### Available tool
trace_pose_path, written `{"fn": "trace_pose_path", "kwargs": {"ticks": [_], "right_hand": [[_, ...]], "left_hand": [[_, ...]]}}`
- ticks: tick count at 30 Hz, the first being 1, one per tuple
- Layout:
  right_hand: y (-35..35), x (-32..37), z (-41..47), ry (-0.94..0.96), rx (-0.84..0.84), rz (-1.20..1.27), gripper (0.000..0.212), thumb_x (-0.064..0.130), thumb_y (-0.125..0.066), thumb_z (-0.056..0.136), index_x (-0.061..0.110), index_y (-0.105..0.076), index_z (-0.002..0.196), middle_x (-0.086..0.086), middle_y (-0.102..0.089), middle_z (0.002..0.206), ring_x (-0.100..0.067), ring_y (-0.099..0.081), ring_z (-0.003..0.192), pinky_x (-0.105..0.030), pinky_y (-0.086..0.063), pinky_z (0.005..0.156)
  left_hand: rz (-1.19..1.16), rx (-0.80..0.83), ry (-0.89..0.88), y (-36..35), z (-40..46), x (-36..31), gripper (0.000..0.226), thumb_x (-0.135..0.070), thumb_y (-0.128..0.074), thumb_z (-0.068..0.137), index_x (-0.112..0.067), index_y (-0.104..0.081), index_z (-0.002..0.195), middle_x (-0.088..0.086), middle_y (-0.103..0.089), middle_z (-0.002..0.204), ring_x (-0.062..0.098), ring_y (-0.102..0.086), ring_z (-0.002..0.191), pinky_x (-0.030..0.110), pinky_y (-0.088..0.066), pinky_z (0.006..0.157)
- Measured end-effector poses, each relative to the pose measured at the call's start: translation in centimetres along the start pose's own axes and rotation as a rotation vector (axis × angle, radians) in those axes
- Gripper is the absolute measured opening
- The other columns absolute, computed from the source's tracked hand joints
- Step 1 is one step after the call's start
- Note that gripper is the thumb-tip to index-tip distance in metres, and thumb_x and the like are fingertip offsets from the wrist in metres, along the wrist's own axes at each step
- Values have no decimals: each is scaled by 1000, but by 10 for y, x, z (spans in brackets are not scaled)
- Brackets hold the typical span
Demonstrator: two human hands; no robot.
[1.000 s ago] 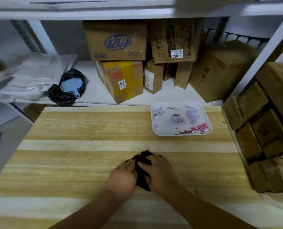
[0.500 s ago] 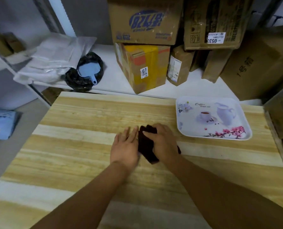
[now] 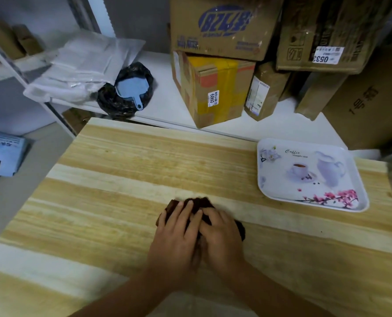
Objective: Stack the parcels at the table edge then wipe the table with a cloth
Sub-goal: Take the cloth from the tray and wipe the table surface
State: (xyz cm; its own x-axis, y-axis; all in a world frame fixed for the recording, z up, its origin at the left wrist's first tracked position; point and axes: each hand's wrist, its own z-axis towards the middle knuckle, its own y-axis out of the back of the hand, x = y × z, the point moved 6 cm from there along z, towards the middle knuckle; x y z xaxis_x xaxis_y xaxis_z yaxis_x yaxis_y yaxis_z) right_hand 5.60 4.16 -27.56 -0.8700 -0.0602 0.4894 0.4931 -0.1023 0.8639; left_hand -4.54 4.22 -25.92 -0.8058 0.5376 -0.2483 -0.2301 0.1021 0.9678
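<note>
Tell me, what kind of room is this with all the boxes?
Probably a storeroom or parcel-packing room. Labelled cardboard boxes are piled on a white shelf, plastic mailer bags lie beside them, and a plain wooden table serves as a workbench.

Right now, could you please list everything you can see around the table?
table: one, pale striped wood, centre
cloth: one, dark, on the table under both hands
tray: one, white with a printed coffee picture, table's far right
cardboard boxes: several, brown and yellow, shelf behind
plastic bags: a few, white, shelf's left
black bag: one, holding a blue scoop
left hand: flat on the cloth
right hand: flat on the cloth
</note>
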Motion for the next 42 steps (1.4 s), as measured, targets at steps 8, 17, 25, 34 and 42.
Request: {"fn": "trace_pose_path", "kwargs": {"ticks": [8,17,25,34,42], "right_hand": [[36,-25,112,39,-60,-246,19,26,-67,75,23,-73,94,-7,-61,116,-37,-53,102,-42,-38,89],[-7,14,125,-257,38,-208,35,31,-49,90,31,-50,126,-13,-37,134,-36,-34,119,-47,-36,95],[-66,121,136,222,264,-134,68,30,-63,83,38,-32,144,-8,-27,148,-33,-26,131,-39,-22,108],[6,-15,163,-81,0,-136,34,39,-51,92,24,-62,120,-4,-51,129,-30,-44,117,-38,-36,98],[-5,-18,155,-433,-132,-44,42,36,-51,88,19,-50,128,-15,-43,131,-35,-43,118,-43,-38,97]], "left_hand": [[45,-8,145,19,119,27,59,-22,-69,73,-14,-55,129,9,-54,130,32,-52,111,40,-51,84],[153,-27,144,29,121,81,33,-14,-60,81,-7,-59,113,11,-60,107,33,-53,98,37,-42,62],[265,76,343,49,29,194,68,-20,-80,64,-9,-60,129,13,-68,116,37,-64,94,40,-57,69],[-15,120,246,3,132,96,63,-21,-45,97,-24,-16,154,7,-11,162,24,-8,149,33,-16,119],[154,122,107,14,153,78,49,-14,-44,97,-11,-37,146,12,-32,152,30,-36,136,41,-38,104]]}}
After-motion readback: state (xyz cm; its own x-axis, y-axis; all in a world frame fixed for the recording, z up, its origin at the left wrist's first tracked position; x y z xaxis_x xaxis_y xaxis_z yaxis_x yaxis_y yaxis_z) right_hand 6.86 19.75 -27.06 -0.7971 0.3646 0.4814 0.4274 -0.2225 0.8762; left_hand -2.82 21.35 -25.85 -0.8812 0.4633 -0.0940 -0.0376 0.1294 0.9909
